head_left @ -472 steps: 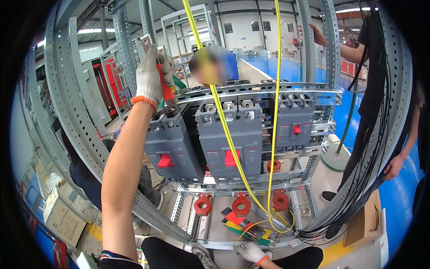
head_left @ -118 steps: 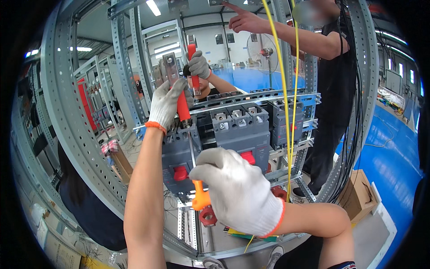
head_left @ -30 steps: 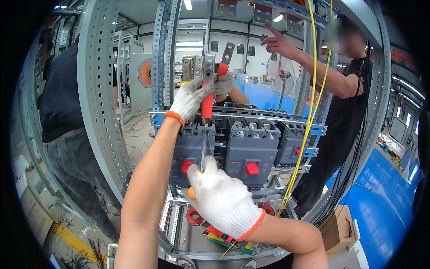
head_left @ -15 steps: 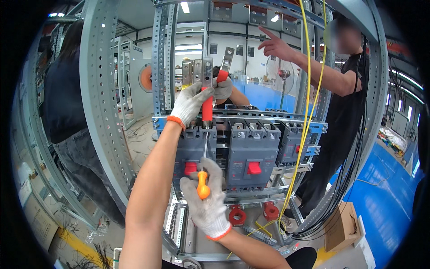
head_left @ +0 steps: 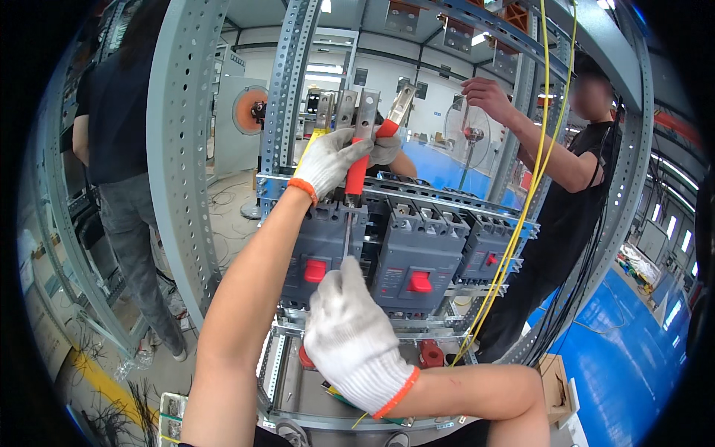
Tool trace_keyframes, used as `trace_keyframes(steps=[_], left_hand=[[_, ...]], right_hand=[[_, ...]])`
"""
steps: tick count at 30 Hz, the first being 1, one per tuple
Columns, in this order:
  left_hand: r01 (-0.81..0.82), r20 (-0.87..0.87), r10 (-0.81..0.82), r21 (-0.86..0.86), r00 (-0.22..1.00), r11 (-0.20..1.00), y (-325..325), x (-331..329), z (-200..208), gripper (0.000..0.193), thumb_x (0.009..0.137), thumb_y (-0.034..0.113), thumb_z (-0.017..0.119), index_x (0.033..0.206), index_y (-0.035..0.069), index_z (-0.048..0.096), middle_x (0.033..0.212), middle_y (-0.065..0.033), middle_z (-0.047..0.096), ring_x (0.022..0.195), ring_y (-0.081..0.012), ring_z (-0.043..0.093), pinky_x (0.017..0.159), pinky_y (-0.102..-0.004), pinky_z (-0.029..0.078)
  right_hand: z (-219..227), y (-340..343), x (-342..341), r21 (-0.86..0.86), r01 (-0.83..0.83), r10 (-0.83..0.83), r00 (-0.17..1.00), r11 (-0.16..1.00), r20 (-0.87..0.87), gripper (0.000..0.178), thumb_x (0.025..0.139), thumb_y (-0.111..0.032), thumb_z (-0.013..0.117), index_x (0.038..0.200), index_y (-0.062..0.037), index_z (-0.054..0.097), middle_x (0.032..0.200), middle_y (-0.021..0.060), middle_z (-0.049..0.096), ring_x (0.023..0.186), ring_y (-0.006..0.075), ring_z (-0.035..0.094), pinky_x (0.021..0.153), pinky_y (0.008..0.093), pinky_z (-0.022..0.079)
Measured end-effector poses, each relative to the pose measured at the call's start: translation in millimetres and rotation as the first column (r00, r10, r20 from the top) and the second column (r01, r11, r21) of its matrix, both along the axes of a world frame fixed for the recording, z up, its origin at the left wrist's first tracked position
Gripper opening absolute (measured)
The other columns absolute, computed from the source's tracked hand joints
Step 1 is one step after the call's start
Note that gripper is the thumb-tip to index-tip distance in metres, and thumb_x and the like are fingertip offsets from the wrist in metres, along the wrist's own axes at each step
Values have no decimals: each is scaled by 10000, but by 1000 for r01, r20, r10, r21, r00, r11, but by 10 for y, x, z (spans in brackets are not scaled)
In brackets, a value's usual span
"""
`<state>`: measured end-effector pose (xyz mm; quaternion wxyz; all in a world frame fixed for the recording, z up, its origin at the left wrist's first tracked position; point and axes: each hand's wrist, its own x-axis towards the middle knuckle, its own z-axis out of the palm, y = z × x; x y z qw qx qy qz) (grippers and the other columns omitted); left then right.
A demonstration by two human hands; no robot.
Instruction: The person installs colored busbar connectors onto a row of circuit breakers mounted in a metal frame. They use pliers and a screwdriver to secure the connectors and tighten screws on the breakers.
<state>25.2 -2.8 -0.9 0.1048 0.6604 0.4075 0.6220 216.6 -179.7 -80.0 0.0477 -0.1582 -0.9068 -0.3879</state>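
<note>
My left hand [head_left: 328,162], in a white glove with an orange cuff, is closed round a red-sleeved metal busbar [head_left: 356,170] that stands at the top of the left grey circuit breaker [head_left: 302,240]. Below it, my right hand [head_left: 354,328], gloved too, is wrapped round a screwdriver [head_left: 348,235]. Only the thin shaft shows, running up to the breaker's top beneath the busbar; the handle is hidden in my fist. From behind the frame, a co-worker's gloved hand [head_left: 385,151] is at another red-sleeved busbar [head_left: 401,106], which leans right.
Two more breakers with red switches [head_left: 419,281] sit to the right. Yellow wires [head_left: 538,164] hang in front of the perforated steel frame [head_left: 181,149]. A person [head_left: 573,171] stands at the right with an arm reaching in; another person [head_left: 126,134] stands at the left.
My right hand has turned over around the screwdriver, so the orange handle no longer shows. The right-hand person's pointing hand has relaxed and lowered. The view has shifted slightly.
</note>
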Motion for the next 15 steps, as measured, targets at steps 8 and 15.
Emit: trace_keyframes(steps=[8, 15], left_hand=[[30, 47, -28, -27, 998, 999, -98, 57, 29, 535, 952, 400, 705, 1257, -36, 654, 1076, -114, 724, 951, -139, 646, 912, -300, 515], [24, 25, -22, -84, 999, 996, -157, 95, 83, 535, 944, 353, 729, 1232, -85, 623, 1106, -122, 710, 968, -141, 625, 903, -298, 506]], right_hand=[[-156, 377, -22, -412, -617, -42, 524, 671, -851, 173, 924, -182, 643, 949, -16, 684, 853, 136, 707, 897, 245, 674, 927, 394, 524], [-595, 494, -65, 228, -973, -579, -168, -32, -798, 378, 1041, -176, 543, 1320, 76, 507, 1080, 158, 673, 1064, 228, 644, 1027, 370, 465]])
